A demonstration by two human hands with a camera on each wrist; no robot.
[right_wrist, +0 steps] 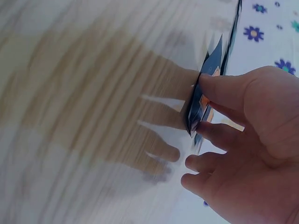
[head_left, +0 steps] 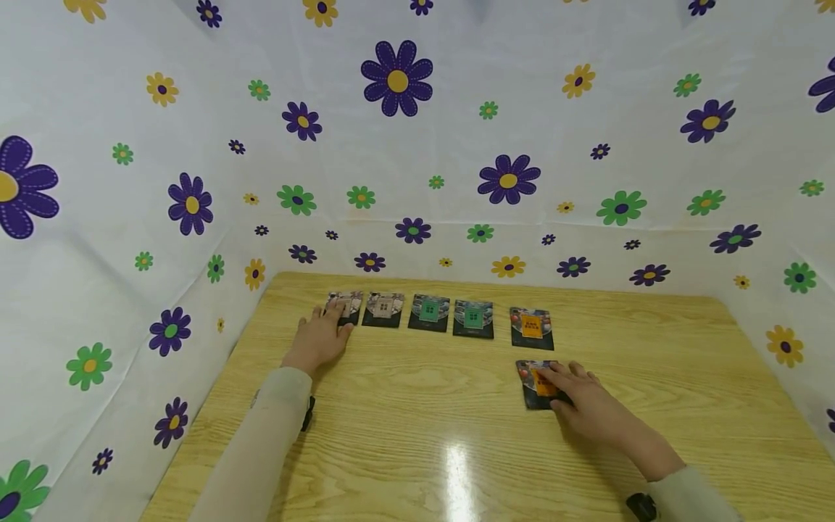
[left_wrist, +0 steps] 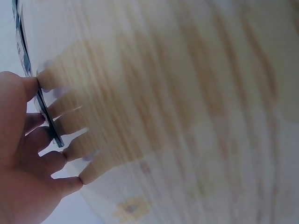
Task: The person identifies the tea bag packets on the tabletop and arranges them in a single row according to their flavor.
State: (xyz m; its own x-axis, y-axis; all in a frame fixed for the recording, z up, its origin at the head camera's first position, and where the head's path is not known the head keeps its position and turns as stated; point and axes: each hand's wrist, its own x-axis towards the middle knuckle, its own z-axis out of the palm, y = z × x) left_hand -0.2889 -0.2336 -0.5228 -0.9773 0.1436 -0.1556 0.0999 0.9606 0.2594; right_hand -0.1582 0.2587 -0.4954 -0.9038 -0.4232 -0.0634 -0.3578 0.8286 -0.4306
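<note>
My left hand (head_left: 320, 339) rests over the leftmost packet (head_left: 354, 306), a flat dark packet with a pale label. Its fingers lie spread across that packet, and the thumb is at the near right corner. In the left wrist view the packet (left_wrist: 56, 134) shows edge-on beneath the fingers. My right hand (head_left: 593, 406) pinches a dark packet with an orange label (head_left: 532, 395) between thumb and forefinger. Seen from the right wrist, this packet (right_wrist: 213, 59) is slightly bent and the other fingers stand off it. Part of its right side is hidden by the hand.
Toward the back lie another pale-labelled packet (head_left: 383, 310), two green-labelled packets, one left (head_left: 428, 313) and one right (head_left: 473, 319), and an orange-labelled packet (head_left: 531, 328). The wooden table (head_left: 404, 420) meets a flower-printed cloth (head_left: 457, 145) at the back and sides.
</note>
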